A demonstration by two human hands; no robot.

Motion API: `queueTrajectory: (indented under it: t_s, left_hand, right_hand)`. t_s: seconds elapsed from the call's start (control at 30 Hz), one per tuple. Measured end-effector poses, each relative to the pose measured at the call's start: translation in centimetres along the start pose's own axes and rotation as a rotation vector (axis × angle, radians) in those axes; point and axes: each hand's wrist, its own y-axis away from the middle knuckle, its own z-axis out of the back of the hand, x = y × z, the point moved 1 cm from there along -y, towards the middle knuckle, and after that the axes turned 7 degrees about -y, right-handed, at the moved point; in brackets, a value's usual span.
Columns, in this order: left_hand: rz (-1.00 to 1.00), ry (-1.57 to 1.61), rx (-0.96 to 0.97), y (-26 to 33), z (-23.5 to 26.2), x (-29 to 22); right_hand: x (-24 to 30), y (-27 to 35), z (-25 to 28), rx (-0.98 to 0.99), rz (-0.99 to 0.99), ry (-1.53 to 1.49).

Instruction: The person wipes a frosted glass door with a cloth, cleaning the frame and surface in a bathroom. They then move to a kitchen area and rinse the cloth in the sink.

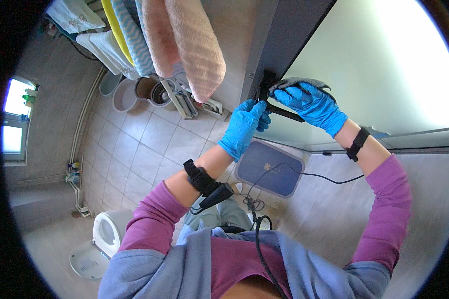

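Both of my hands wear blue gloves and meet at the black door handle (286, 113) on a dark-framed door (297, 37) with a frosted panel. My left hand (243, 127) has its fingers closed on the handle's base, close to the door's edge; the fingertips are partly hidden. In my right hand (310, 105) a grey cloth (300, 80) is gripped, folded over the fingers and held against the upper side of the handle. The lever juts out below the right fingers.
Towels (197, 45) hang at the upper left. Beneath them stand several buckets and basins (126, 97). A blue floor mat (269, 172) lies below my hands, with a black cable (329, 178) above it. A toilet (110, 229) with raised lid is at the lower left.
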Motion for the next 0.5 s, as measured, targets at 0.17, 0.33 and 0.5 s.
queueTrajectory:
  t_s: [0.17,0.33,0.5]
  left_hand:
    - [0.027,-0.01,-0.021,0.1,-0.1,-0.1]
    - [-0.004,0.02,-0.006,0.1,-0.1,0.1]
    - [-0.011,0.028,-0.005,0.2,-0.2,0.0]
  right_hand:
    - [1.4,0.3,-1.4,0.057,-0.149,-0.451]
    - [5.8,0.4,-2.8,0.025,-0.291,-0.517]
    - [10.2,1.2,-5.8,0.016,-0.855,-1.281]
